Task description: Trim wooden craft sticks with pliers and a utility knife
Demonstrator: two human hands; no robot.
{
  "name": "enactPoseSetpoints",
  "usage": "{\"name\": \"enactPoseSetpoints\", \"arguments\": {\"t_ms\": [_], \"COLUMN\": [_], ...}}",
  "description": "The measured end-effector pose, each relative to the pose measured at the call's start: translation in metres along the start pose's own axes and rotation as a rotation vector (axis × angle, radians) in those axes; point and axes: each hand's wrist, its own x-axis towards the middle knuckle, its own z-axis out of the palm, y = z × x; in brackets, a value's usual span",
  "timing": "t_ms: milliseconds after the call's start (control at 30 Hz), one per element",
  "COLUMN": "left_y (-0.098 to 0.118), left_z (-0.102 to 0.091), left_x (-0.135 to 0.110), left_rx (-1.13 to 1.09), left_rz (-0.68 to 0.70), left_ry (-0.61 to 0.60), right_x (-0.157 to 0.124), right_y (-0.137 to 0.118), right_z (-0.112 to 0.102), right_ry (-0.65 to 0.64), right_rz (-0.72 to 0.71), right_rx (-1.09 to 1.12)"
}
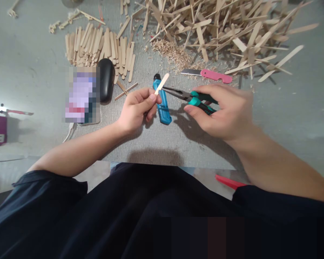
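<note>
**Bracing a wooden craft stick (163,82) for a clean bite with long-nose pliers (188,96)**

Pinching the wooden craft stick near its lower end between thumb and fingers of the left hand (137,108), just above the centre of the frame, with the rounded end sticking up and to the right. Gripping the long-nose pliers by the handles in the right hand (223,112), right of centre, tips aimed leftward at the stick's edge. Cannot tell contact from a slim gap there, nor the exact spread of the jaws.

For good work, probably best to pinch close to the working spot, leaving little length to flex or snap. Bring the tips in square to the edge, take only a thin sliver per bite and squeeze slowly, for fear of a split along the grain. Draw the left fingertips a little clear of the plier tips before squeezing.

Mind the blue utility cutter (164,111), lying beneath the stick at mid-frame; perhaps better slid aside for a plainer view of the edge. Watch also for the pink folding knife (216,76), lying blade out by the wood shavings (172,54) in the upper middle, near the right knuckles. Rest both forearms on the grey tabletop (199,151) for steadiness.
</note>
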Motion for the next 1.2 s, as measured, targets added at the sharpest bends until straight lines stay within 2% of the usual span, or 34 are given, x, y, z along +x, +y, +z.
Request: {"name": "enactPoseSetpoints", "arguments": {"t_ms": [133,267,400,467,567,700,767,833,900,1000,1067,1133,1200], "left_y": [-0.001,0.0,0.001,0.001,0.0,-0.001,-0.001,0.001,0.006,0.02,0.029,0.037,0.041], "left_z": [0.001,-0.001,-0.004,-0.005,-0.006,-0.01,-0.014,-0.019,-0.022,-0.018,-0.013,-0.007,-0.002], "left_x": [0.0,0.002,0.004,0.005,0.004,0.005,0.01,0.016,0.021,0.02,0.015,0.01,0.006], "left_rx": [-0.025,-0.111,-0.164,-0.14,0.055,0.43,0.501,0.456,0.279,-0.077,-0.242,-0.333,-0.368], "left_rz": [-0.026,-0.055,-0.078,-0.052,0.079,0.38,0.485,0.508,0.363,-0.028,-0.214,-0.317,-0.393], "left_ry": [-0.001,-0.021,-0.104,-0.119,-0.044,0.164,0.293,0.361,0.302,0.046,-0.073,-0.097,-0.079], "right_x": [0.002,0.003,0.002,0.001,0.001,0.002,0.002,0.0,-0.001,0.0,0.002,0.003,0.003], "right_y": [-0.006,-0.002,0.011,0.013,0.01,0.003,-0.001,-0.002,0.0,0.011,0.02,0.027,0.03], "right_z": [-0.005,-0.004,0.003,0.004,-0.001,-0.009,-0.011,-0.012,-0.011,-0.003,0.004,0.009,0.012], "right_ry": [0.022,-0.02,0.077,0.084,0.042,-0.007,-0.055,-0.106,-0.086,0.084,0.161,0.159,0.104], "right_rz": [-0.018,-0.031,-0.153,-0.173,-0.151,-0.14,-0.102,-0.063,-0.049,-0.086,-0.087,-0.062,-0.045], "right_rx": [0.011,0.017,0.009,-0.013,0.003,0.167,0.264,0.341,0.348,0.215,0.121,0.093,0.117]}}
